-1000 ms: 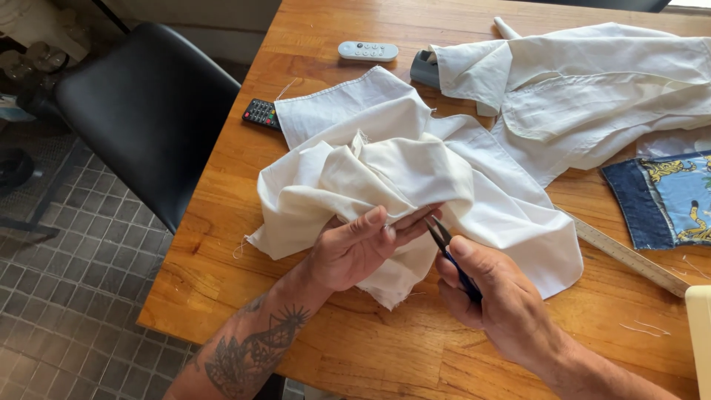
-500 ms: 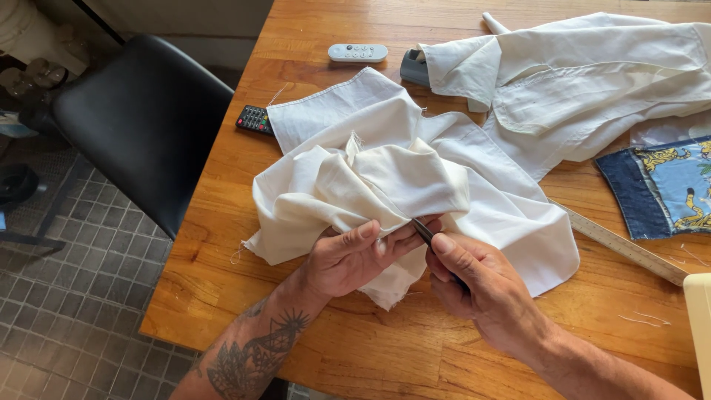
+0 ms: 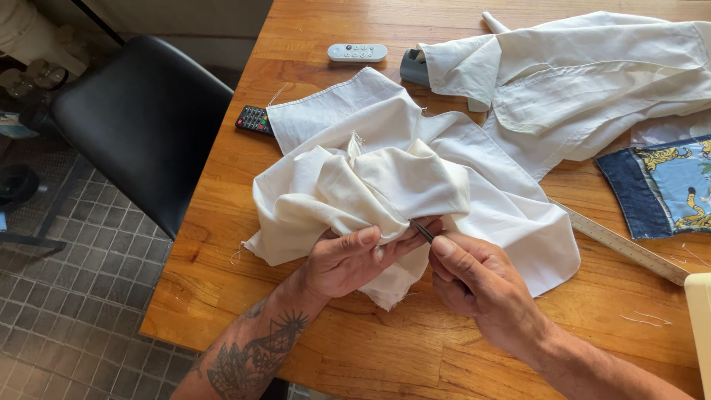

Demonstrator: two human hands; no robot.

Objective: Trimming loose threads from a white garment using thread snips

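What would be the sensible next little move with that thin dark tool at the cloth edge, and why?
Probably ease the thin dark tool a touch further under the folded edge of the cream cloth. Its tip already sits at that edge, where the left hand pinches the fabric taut and the right hand holds the tool in a fingertip grip, so only a slight push seems needed.

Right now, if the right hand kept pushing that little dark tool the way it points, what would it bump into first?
Probably the cream cloth. The right hand aims the thin dark tool up and left, its tip at the fold pinched by the left hand. Depth is hard to judge.
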